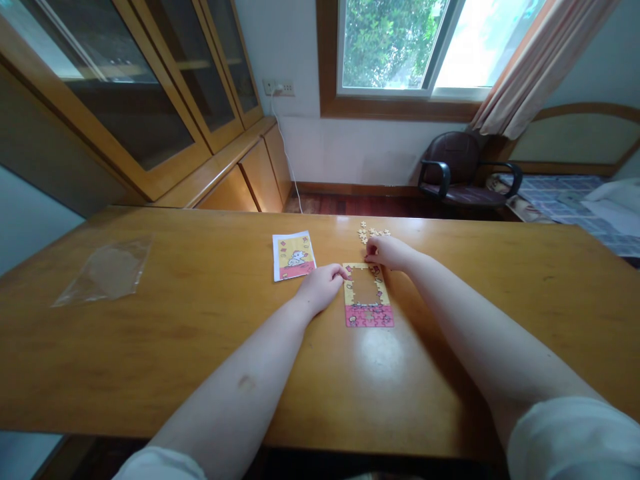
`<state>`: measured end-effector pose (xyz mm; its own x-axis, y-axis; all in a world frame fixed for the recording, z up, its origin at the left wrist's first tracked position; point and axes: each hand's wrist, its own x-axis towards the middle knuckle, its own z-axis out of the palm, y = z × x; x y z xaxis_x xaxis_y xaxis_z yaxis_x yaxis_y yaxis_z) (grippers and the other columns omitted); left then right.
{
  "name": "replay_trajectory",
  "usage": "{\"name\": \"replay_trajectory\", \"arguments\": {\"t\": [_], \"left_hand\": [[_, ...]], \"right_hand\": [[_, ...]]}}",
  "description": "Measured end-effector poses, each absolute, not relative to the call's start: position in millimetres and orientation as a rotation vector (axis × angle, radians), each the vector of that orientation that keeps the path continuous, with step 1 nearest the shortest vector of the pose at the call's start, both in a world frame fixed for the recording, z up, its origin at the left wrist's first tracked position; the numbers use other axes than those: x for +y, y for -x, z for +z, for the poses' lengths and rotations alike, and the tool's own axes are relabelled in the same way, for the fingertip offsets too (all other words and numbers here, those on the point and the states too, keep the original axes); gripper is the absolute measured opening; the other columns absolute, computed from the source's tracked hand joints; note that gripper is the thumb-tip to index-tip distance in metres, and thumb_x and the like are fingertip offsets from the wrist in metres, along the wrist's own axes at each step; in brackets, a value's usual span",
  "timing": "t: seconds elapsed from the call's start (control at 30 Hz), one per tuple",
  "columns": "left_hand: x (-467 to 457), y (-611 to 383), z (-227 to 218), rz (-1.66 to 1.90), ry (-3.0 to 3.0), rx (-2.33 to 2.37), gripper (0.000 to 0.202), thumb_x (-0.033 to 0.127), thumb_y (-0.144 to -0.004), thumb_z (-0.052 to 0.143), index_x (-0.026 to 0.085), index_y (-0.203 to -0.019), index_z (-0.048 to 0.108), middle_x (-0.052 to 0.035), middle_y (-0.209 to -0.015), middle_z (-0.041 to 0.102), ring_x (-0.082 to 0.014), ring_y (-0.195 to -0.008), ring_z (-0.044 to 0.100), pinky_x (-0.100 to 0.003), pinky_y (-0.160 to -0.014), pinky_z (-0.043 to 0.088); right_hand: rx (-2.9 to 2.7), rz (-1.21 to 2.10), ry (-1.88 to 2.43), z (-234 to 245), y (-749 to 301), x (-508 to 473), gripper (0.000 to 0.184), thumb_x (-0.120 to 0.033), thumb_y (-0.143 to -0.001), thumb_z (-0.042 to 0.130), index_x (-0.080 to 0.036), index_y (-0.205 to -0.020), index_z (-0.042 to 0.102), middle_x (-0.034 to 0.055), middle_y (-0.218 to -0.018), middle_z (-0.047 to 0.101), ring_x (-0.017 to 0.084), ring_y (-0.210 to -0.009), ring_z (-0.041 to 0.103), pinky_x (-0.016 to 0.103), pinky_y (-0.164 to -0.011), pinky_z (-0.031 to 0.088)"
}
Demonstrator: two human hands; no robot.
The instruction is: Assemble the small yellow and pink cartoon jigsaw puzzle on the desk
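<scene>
A partly assembled jigsaw puzzle (369, 316) lies flat on the table. Its yellow border and pink lower rows surround an open middle where the tabletop shows, and a small gap sits within the pink part. My left hand (323, 287) is at the puzzle's left edge, fingers closed and their tips pressed on the upper left border. Just above the top right border, my right hand (387, 253) pinches a small dark reddish puzzle piece (367, 257), mostly covered by the fingers. Behind that hand lie several loose pale puzzle pieces (363, 233), partly hidden by it.
A picture card (294, 257) with the yellow and pink design lies left of the puzzle. Farther left is a clear plastic bag (107, 267) on the wooden table (215, 347). A glass-door cabinet (200, 113) stands behind at left; an armchair (457, 167) is beyond the far edge.
</scene>
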<state>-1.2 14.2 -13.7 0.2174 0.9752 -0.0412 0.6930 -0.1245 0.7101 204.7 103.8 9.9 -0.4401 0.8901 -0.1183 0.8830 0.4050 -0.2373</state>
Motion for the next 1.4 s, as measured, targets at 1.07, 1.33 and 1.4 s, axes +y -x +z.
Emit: {"name": "replay_trajectory", "arguments": {"t": [1.07,1.33,1.4], "left_hand": [[14.8,1.3,-14.7,0.571,-1.911,1.540,0.027,0.024,-0.080,0.042,0.024,-0.088,0.068,0.0001,-0.091,0.071,-0.0195,-0.084,0.062,-0.029,-0.073,0.045],[14.1,0.9,-12.8,0.554,-1.907,1.546,0.027,0.023,-0.080,0.042,0.023,-0.089,0.068,0.0000,-0.088,0.071,-0.0196,-0.084,0.062,-0.029,-0.071,0.044],[14.2,0.8,-12.4,0.556,-1.911,1.547,0.027,0.023,-0.080,0.042,0.023,-0.089,0.068,0.0002,-0.089,0.071,-0.0195,-0.084,0.062,-0.029,-0.072,0.044]], "right_hand": [[-2.217,0.771,1.673,-5.3,-228.2,-47.0,0.018,-0.025,-0.079,0.059,-0.024,-0.094,0.069,0.0023,-0.088,0.068,0.017,-0.080,0.061,0.029,-0.074,0.047],[-2.296,0.677,1.719,-0.3,-224.0,-51.7,0.019,-0.027,-0.083,0.057,-0.023,-0.098,0.067,0.0037,-0.094,0.067,0.016,-0.082,0.062,0.026,-0.074,0.046],[-2.399,0.567,1.723,8.6,-222.8,-59.1,0.023,-0.031,-0.086,0.054,-0.022,-0.103,0.066,0.0053,-0.095,0.067,0.017,-0.084,0.063,0.026,-0.074,0.045]]}}
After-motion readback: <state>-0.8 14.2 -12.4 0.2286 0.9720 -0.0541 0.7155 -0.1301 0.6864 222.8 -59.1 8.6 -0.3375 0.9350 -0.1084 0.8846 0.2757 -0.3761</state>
